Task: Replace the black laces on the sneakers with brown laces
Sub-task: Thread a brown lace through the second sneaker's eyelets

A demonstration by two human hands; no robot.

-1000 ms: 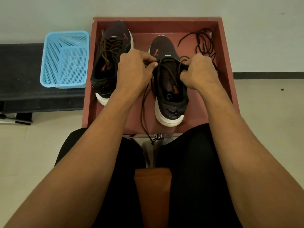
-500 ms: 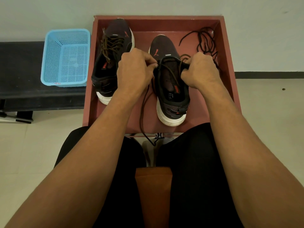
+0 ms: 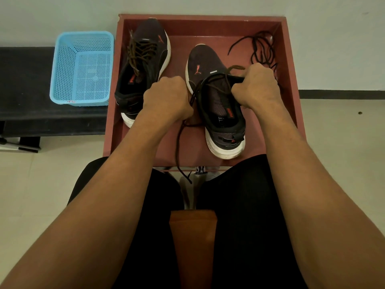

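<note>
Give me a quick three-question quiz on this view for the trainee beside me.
1. True or false: the left sneaker already wears brown laces.
2. The loose black laces lie: A in a basket; B in the red tray's far right corner; C on the floor.
3. Which sneaker does the right hand grip while the left hand holds a brown lace?
Key: 1 true; 2 B; 3 the right sneaker.
</note>
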